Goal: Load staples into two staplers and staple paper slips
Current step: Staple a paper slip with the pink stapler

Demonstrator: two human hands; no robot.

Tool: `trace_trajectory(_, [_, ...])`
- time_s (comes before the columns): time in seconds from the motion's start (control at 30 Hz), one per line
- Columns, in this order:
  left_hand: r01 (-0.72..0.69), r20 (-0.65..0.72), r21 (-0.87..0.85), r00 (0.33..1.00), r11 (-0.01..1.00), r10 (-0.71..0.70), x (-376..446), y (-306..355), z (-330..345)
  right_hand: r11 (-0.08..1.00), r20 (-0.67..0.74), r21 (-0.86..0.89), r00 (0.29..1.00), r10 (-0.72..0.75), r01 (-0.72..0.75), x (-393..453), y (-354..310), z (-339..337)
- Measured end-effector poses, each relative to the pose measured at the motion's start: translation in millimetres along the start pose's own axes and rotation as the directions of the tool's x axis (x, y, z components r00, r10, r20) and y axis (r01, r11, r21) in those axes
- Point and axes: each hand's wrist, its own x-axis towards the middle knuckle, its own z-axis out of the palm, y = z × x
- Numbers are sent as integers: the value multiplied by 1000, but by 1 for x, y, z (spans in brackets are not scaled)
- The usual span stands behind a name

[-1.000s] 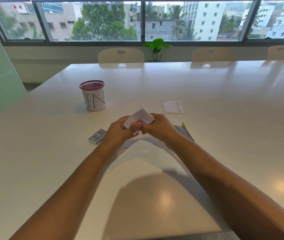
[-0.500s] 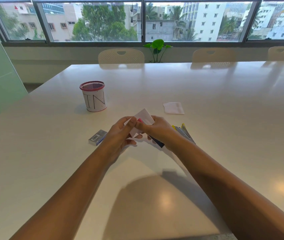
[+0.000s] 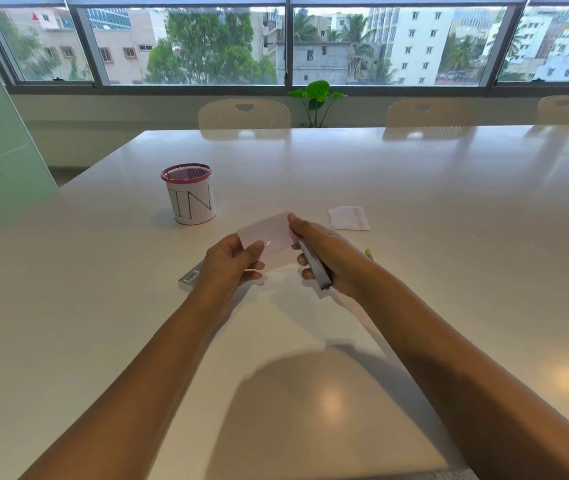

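Gripping stapler [image 3: 314, 266], right hand [image 3: 331, 251] angles it away-left toward paper slip [image 3: 271, 239].

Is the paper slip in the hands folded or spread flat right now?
Spread. The paper slip shows as one flat sheet, pinched by the left hand at one end and the right hand at the other.

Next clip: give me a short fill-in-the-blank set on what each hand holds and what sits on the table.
1. The left hand pinches a white paper ____.
2. The right hand grips a slim grey ____.
3. The white mesh pen cup has a ____ rim.
4. The small grey staple box lies on the white table beside the ____ hand.

Missing words: slip; stapler; red; left
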Motion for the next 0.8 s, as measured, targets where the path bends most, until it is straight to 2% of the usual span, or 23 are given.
trace_trajectory(0.1, [36,-77,-48,996,998,-39,2,-1,-4,1000,-88,-13,996,10,-11,3,1,1])
trace_trajectory(0.17, [46,-111,-62,992,997,-52,3,-2,-5,968,-170,-246,981,-89,45,8,8,2])
trace_trajectory(0.23, [48,-130,-79,990,996,-58,4,-2,-5,849,-234,-525,949,-212,61,10,16,2])
trace_trajectory(0.3, [62,-152,-90,986,994,-76,4,-1,-4,753,-237,-654,924,-301,77,7,19,2])
trace_trajectory(0.4, [79,-169,-113,981,990,-98,5,-1,-3,713,-250,-698,909,-334,70,5,18,0])
trace_trajectory(0.57, [64,-173,-103,982,993,-81,6,-2,-3,705,-237,-707,921,-309,55,9,22,0])
trace_trajectory(0.7, [60,-160,-126,984,990,-80,5,-1,-2,654,-232,-756,923,-305,26,9,23,0])
trace_trajectory(0.8, [78,-141,-138,985,987,-98,5,-1,-2,682,-250,-731,925,-285,13,12,25,-1])
